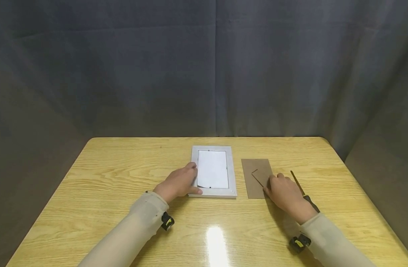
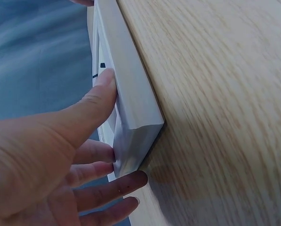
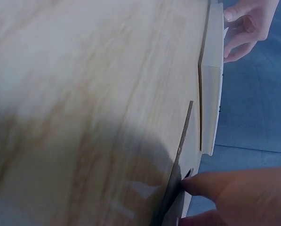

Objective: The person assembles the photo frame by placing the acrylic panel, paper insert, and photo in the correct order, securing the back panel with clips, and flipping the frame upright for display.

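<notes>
A white picture frame (image 1: 233, 178) lies back side up on the table, with a white sheet (image 1: 212, 168) in its opening. My left hand (image 1: 180, 181) holds the frame by its near left corner; in the left wrist view the thumb lies on one bar and the fingers reach round the side. To the right of the frame is a brown backing board (image 1: 248, 178) with a thin, dark, bent line on its face. My right hand (image 1: 285, 191) pinches the board's right edge, thumb toward the near side. The fingertips there are partly hidden.
A screwdriver (image 1: 309, 202) with a black and yellow handle lies beside my right hand, its handle partly behind the wrist. The wooden table (image 1: 123, 167) has a bright glare spot near its front. Grey curtains (image 1: 157, 74) hang behind and at both sides.
</notes>
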Available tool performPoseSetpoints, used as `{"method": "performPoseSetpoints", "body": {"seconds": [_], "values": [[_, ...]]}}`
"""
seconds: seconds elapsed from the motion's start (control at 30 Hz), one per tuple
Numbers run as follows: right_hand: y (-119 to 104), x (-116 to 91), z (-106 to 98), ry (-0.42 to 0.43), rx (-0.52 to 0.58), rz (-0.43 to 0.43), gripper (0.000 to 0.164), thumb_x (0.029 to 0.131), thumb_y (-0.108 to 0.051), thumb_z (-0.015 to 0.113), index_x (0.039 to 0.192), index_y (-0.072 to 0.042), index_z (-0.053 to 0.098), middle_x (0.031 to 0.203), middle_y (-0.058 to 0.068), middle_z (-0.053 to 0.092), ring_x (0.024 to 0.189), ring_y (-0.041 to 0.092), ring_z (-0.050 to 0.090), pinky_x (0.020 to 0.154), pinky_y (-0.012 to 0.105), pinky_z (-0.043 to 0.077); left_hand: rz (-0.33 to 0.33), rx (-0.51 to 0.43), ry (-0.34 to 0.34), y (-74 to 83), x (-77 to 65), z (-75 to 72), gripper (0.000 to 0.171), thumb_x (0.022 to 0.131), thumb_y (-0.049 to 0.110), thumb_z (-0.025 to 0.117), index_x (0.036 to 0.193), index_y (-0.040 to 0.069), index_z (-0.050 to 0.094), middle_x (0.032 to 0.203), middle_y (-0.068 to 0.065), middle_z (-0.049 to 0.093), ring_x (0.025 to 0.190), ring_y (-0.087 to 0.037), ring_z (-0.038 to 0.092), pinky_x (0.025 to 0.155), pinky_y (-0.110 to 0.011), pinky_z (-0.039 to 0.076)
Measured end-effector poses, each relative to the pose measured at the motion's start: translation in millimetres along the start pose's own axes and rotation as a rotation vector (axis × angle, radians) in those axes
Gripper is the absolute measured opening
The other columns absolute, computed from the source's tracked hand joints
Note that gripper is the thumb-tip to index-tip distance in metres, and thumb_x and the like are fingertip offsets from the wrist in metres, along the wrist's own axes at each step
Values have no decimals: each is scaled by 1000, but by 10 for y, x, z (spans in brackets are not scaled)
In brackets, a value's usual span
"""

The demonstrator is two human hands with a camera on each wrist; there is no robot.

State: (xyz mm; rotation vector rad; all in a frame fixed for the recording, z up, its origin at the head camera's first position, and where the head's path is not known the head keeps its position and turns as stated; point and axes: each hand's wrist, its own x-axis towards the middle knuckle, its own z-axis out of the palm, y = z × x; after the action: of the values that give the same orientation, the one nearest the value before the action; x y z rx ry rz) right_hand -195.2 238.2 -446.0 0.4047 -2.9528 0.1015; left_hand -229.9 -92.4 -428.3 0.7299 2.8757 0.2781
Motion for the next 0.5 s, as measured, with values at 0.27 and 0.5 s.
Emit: {"method": "performPoseSetpoints", "body": {"seconds": [0.27, 0.5], "values": [[27, 24, -26, -42, -3, -5, 27, 82, -26, 64, 75, -2, 54, 67, 11, 49, 52, 21, 49, 47, 39, 45, 6, 8, -6, 21, -9, -13, 72, 75, 49, 70, 125, -1, 57, 142, -17, 40, 118, -31, 52, 97, -39, 43], [29, 64, -78, -20, 38, 5, 28, 79, -22, 62, 62, -10, 43, 63, 7, 46, 52, 18, 41, 44, 35, 39, 8, 13, 0, 25, -26, -38, 72, 75, 48, 69, 125, -1, 56, 142, -17, 40, 116, -31, 53, 96, -39, 44]]}}
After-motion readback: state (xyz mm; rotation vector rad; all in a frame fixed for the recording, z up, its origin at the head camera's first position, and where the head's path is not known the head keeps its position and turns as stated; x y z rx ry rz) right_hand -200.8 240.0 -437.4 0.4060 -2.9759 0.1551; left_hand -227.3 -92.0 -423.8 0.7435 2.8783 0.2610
